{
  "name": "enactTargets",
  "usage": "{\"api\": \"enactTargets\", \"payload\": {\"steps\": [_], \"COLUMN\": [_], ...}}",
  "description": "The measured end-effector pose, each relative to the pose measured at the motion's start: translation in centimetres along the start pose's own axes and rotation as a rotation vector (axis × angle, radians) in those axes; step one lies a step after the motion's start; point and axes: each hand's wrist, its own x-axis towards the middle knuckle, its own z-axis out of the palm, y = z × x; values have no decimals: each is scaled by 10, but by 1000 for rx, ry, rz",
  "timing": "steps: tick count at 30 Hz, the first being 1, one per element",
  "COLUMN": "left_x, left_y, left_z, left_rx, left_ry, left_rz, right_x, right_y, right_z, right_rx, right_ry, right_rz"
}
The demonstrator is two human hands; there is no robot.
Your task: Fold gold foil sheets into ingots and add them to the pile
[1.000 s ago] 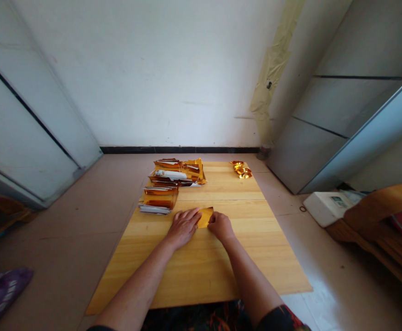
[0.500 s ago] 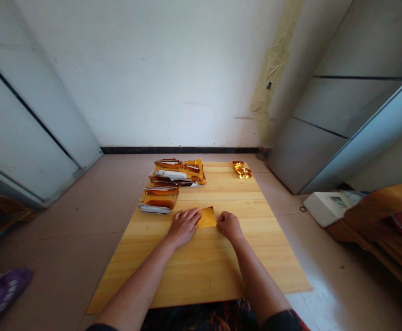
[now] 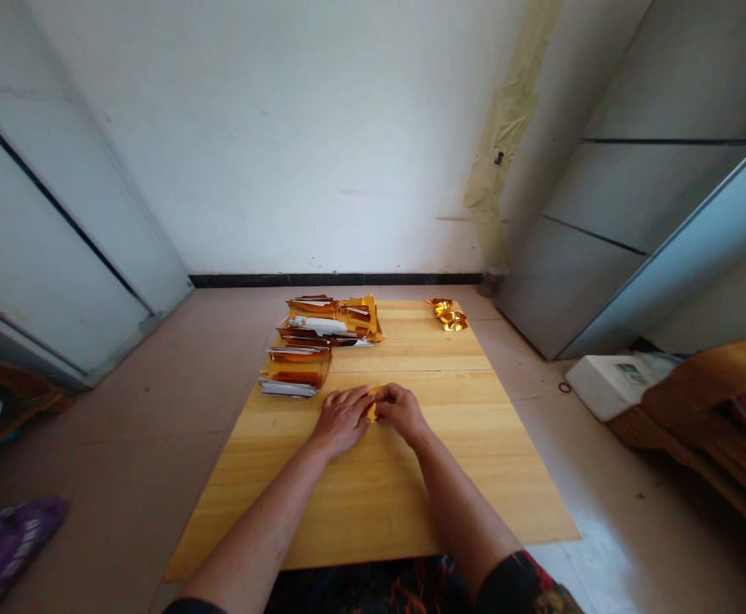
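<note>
A small sheet of gold foil paper [image 3: 373, 414] lies on the wooden table, mostly covered by my two hands. My left hand [image 3: 344, 419] rests flat over its left part, fingers stretched out. From the other side my right hand [image 3: 400, 409] pinches the sheet, its fingers curled and close to the left fingertips. Only a narrow gold strip shows between the hands, so the exact fold is hidden. Beyond my left hand lie stacks of gold and white paper: a nearer stack [image 3: 297, 368] and a farther one [image 3: 363, 317].
The wooden table [image 3: 347, 520] stands before a white wall. Crumpled gold foil [image 3: 453, 319] lies at its far right corner. A grey refrigerator [image 3: 593, 222] and a wooden seat [image 3: 685, 396] are on the right. A purple bag [image 3: 11, 546] lies on the floor at left.
My right hand has moved left, bringing the right side of the gold sheet toward my left hand. Less of the sheet shows now. My left hand has stayed in place.
</note>
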Motion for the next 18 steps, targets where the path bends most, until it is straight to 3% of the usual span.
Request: {"api": "enactTargets", "payload": {"steps": [5,18], "left_x": [2,7], "left_y": [0,-12], "left_z": [-4,-26], "left_rx": [-16,-160], "left_ry": [-18,-275], "left_rz": [0,19], "right_x": [7,6], "right_y": [10,10], "right_z": [2,-1], "right_rx": [-112,76], "right_ry": [4,-39], "right_rz": [23,75]}}
